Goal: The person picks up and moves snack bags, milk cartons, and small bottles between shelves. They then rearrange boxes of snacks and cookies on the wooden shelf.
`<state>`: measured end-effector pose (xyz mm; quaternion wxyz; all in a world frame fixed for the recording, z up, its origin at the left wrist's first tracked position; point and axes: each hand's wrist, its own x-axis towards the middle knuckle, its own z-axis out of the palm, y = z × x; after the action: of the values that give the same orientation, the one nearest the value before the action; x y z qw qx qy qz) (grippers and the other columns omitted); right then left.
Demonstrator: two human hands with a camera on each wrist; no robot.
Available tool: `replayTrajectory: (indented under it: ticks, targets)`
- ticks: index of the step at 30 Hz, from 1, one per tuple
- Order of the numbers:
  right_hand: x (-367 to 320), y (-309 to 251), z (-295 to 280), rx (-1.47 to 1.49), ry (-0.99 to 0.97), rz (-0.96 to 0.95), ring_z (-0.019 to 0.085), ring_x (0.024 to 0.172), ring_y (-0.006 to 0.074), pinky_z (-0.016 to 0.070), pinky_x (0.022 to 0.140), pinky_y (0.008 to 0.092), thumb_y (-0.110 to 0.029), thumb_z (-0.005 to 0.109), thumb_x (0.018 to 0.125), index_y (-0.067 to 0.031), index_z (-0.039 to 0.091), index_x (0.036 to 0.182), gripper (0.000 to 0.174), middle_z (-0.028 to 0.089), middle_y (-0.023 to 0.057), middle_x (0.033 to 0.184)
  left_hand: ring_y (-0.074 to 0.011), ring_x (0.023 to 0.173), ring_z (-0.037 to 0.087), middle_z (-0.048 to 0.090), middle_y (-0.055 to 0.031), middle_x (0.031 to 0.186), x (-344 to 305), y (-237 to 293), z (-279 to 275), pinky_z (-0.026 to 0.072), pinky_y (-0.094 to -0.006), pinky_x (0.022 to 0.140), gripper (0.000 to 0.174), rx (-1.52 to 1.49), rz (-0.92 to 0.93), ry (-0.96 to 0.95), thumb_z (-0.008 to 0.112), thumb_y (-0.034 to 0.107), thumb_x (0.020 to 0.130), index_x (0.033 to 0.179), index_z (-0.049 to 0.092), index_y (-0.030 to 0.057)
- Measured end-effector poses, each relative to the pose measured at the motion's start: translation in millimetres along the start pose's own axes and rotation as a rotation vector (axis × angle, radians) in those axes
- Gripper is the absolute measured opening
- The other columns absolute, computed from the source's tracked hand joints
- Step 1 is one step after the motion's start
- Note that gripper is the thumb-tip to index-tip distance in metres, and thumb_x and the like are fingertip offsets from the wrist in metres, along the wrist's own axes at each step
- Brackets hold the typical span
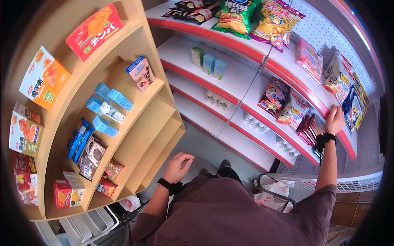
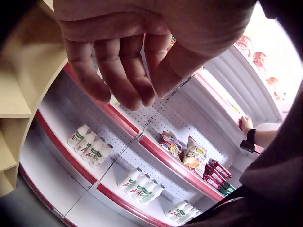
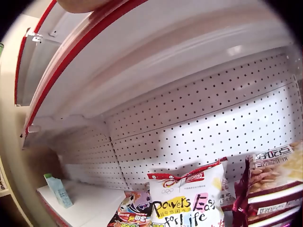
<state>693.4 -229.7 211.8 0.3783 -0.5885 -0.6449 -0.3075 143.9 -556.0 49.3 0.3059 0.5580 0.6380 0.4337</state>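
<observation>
My right hand (image 1: 335, 119) is at the red front edge (image 1: 305, 92) of the upper right shelf, fingers curled over it. Just beyond that hand, on the same shelf, stand a white chip bag (image 1: 339, 76) and a blue-and-yellow snack bag (image 1: 353, 107). The right wrist view shows only a sliver of the hand at the top, with a white "Powers Easy for Life" bag (image 3: 187, 198) on the shelf below. My left hand (image 1: 179, 167) hangs in front of my body with loosely bent fingers (image 2: 125, 71) and nothing in them.
On the left, a wooden shelf unit (image 1: 154, 141) holds snack boxes, blue cartons (image 1: 104, 125) and cookie packs (image 1: 88, 147). Metal shelves ahead carry small cartons (image 1: 208, 63), white bottles (image 2: 90, 147) and dark red packs (image 1: 307, 130). A white wire basket (image 1: 349, 182) is low at right.
</observation>
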Motion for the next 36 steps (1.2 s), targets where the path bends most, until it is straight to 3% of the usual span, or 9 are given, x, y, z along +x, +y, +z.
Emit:
replayTrajectory:
  ticks: [14,17,20,23,26,31,34,35,36]
  targets:
    - [4.0,-4.3,-12.3,0.169,-0.118,0.153,0.066,0.093,0.0298,0.0486,0.081,0.0394,-0.027,0.054,0.101,-0.0031,0.07,0.103,0.029,0.071,0.0139,0.101,-0.0235,0.087,0.068,0.068,-0.0099,0.093,-18.1,0.8,-11.3,0.0534,-0.0321,0.078,0.01,0.019,-0.11,0.076,0.065,0.007,0.091,0.099,0.07,0.0034]
    - [8.8,-54.5,-49.0,0.163,0.158,-0.246,0.063,0.09,0.0317,0.0478,0.079,0.0406,-0.018,0.059,0.097,-0.0016,0.066,0.099,0.018,0.07,0.0141,0.103,-0.0235,0.087,0.068,0.068,-0.0099,0.093,-19.0,1.7,-8.1,0.0536,-0.0323,0.078,0.01,0.05,-0.106,0.086,0.066,0.006,0.091,0.099,0.07,0.0034]
    - [-35.2,-121.2,-72.6,0.584,-0.035,-0.193,0.059,0.09,0.0338,0.0458,0.083,0.0432,0.004,0.058,0.087,0.0006,0.063,0.094,0.01,0.065,0.0149,0.096,-0.0235,0.086,0.068,0.068,-0.0105,0.093,-21.0,-3.2,-2.2,0.0537,-0.0326,0.079,0.009,0.074,-0.145,0.102,0.066,0.006,0.09,0.099,0.069,0.0032]
    - [-112.5,-168.1,-48.4,0.856,-0.593,-0.45,0.061,0.088,0.0319,0.0493,0.078,0.0418,-0.006,0.069,0.077,-0.0052,0.063,0.089,0.013,0.065,0.0112,0.09,-0.0235,0.086,0.068,0.068,-0.0103,0.092,-18.9,0.6,9.7,0.0538,-0.0332,0.077,0.009,0.049,-0.169,0.129,0.067,0.006,0.09,0.099,0.069,0.0031]
    - [-195.5,-185.4,16.8,0.805,-1.059,-0.492,0.062,0.109,0.0346,0.0515,0.095,0.0439,-0.014,0.072,0.076,-0.0046,0.065,0.105,0.032,0.066,0.0152,0.118,-0.0252,0.085,0.068,0.068,-0.0103,0.092,-14.7,15.8,16.3,0.0536,-0.0332,0.075,0.009,0.076,-0.164,0.106,0.067,0.006,0.09,0.099,0.068,0.0033]
    - [-316.8,-106.0,187.7,0.297,-0.99,-0.218,0.059,0.116,0.0404,0.0473,0.101,0.0484,-0.023,0.074,0.081,0.0022,0.054,0.128,0.057,0.064,0.0232,0.121,-0.0286,0.085,0.067,0.068,-0.0106,0.093,-31.8,33.4,13.0,0.0538,-0.0351,0.075,0.009,0.227,-0.31,0.136,0.066,0.009,0.091,0.098,0.069,0.0054]
    - [-285.1,-104.0,219.0,-0.036,-1.517,-0.03,0.063,0.112,0.0408,0.0473,0.099,0.0534,-0.036,0.056,0.095,-0.0018,0.058,0.128,0.048,0.064,0.0259,0.122,-0.0275,0.088,0.067,0.068,-0.0103,0.095,-52.3,39.8,13.6,0.0535,-0.0354,0.077,0.01,0.311,-0.38,0.142,0.067,0.009,0.09,0.099,0.069,0.0064]
    - [-307.3,-84.9,248.8,-0.086,-1.443,-0.137,0.065,0.108,0.0418,0.0512,0.092,0.0523,-0.038,0.048,0.099,-0.001,0.064,0.122,0.046,0.067,0.022,0.121,-0.0267,0.09,0.067,0.069,-0.0101,0.096,-60.3,42.1,13.5,0.0534,-0.0352,0.078,0.01,0.345,-0.395,0.133,0.067,0.009,0.09,0.1,0.07,0.0066]
    - [-329.2,-68.9,273.3,0.033,-1.399,0.115,0.059,0.12,0.0429,0.0465,0.102,0.0511,-0.044,0.044,0.101,-0.0023,0.06,0.13,0.053,0.061,0.0219,0.133,-0.0285,0.09,0.067,0.069,-0.0107,0.096,-65.9,47.5,14.9,0.0537,-0.0367,0.078,0.01,0.368,-0.399,0.142,0.067,0.009,0.09,0.099,0.069,0.0069]
